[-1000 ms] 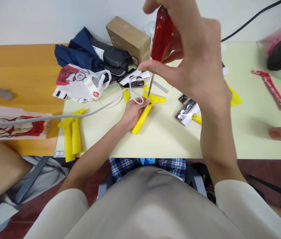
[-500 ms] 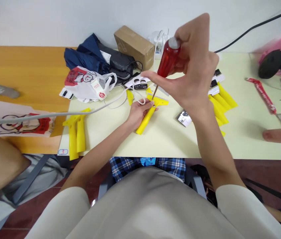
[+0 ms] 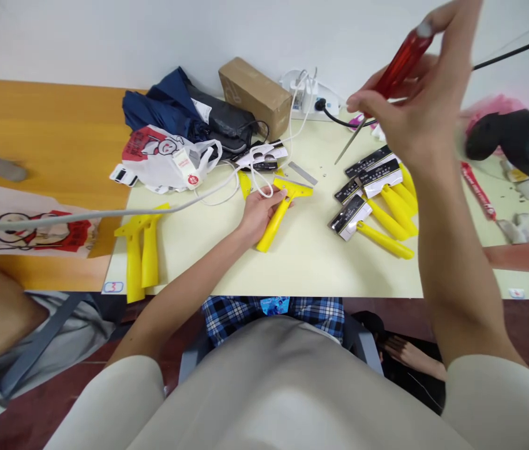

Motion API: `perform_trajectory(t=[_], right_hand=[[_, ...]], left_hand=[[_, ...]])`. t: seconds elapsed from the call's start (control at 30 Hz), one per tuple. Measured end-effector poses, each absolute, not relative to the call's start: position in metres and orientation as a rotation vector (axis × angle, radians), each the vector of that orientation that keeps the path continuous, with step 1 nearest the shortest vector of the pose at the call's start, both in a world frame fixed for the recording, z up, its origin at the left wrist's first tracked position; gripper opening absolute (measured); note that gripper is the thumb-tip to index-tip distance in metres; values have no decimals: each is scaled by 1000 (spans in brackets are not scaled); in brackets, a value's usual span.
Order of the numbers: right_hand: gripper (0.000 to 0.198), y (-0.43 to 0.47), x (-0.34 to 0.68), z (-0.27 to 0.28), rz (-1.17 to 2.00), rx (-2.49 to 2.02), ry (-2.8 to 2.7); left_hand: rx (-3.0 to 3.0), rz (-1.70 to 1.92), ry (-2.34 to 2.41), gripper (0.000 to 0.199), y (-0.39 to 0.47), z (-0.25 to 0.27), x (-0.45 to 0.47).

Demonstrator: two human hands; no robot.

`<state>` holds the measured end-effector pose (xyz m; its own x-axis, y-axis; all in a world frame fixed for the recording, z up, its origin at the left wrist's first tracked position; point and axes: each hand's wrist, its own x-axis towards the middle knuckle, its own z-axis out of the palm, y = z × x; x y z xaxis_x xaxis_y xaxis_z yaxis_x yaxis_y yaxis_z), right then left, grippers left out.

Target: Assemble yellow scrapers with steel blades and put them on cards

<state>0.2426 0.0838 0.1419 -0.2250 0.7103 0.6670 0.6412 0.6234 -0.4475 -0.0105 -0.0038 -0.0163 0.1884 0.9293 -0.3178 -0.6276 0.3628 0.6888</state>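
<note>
My left hand [image 3: 263, 215] is closed round the neck of a yellow scraper [image 3: 274, 226], its handle slanting toward me and its wide head pointing away. My right hand [image 3: 426, 112] grips a red-handled screwdriver [image 3: 400, 65] high over the table, the shaft tilted down to the left, its tip apart from the scraper. Beyond the scraper's head lies a thin metal blade [image 3: 302, 173], with tiny pieces [image 3: 323, 169] beside it. Several yellow scrapers with black-and-white card covers [image 3: 351, 217] lie beneath my right arm. Two bare yellow scrapers [image 3: 149, 250] rest at the left table edge.
A white cable [image 3: 189, 203] crosses in front at the left. Behind are a printed plastic bag [image 3: 161, 156], a dark blue folded cloth [image 3: 159, 106], a cardboard box [image 3: 255, 97] and a power strip [image 3: 311, 94]. Another person's arm [image 3: 527, 255] reaches in at the right.
My right hand has lifted the screwdriver off the scraper and carried it up and to the right. My left hand still holds the scraper in nearly the same place.
</note>
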Motion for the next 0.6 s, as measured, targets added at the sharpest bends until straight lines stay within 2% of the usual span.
perform_trajectory(t=[0.17,0.27,0.33,0.47,0.6], right_hand=[[84,93,229,115,268,-1192,-1724],[58,76,221,126,427,-1328,-1804],[50,69,220,131,481,-1331,-1852],[59,75,224,130,448,-1270,-1860],[78,77,244,142,394,-1458,-1952]], left_hand=[[469,1147,779,23,-3,-18,-11],[471,1143,780,22,-2,-19,-12],[471,1139,783,22,-2,-19,-12],[468,1132,791,20,-1,-19,-12],[463,1126,798,17,-1,-19,-12]])
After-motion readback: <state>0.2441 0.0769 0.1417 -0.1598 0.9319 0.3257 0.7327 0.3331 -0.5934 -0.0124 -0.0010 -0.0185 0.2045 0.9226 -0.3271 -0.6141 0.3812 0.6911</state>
